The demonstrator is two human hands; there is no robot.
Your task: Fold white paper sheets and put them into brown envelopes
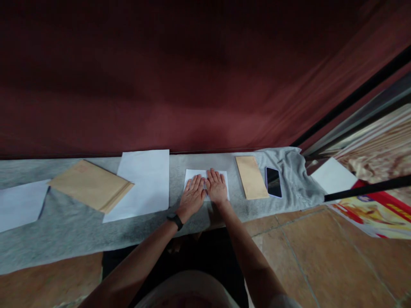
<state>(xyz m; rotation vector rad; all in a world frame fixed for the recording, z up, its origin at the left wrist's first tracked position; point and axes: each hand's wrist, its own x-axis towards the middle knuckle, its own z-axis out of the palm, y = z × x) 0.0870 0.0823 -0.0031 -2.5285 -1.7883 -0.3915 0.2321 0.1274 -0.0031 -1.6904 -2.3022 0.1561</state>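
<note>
Both my hands lie flat, side by side, on a small folded white paper (191,174) that rests on a grey cloth (80,222) spread on the floor. My left hand (192,194), with a black band on its wrist, presses the paper's left half, fingers stretched out. My right hand (216,186) covers the right half, fingers also flat. Neither hand grips anything.
To the left lie a large white sheet (143,184), a stack of brown envelopes (90,185) and another white sheet (21,204). To the right are a narrow brown envelope (251,177), a dark phone (273,182), a white sheet (333,175) and a colourful printed sheet (379,214). A dark red curtain (192,77) hangs behind.
</note>
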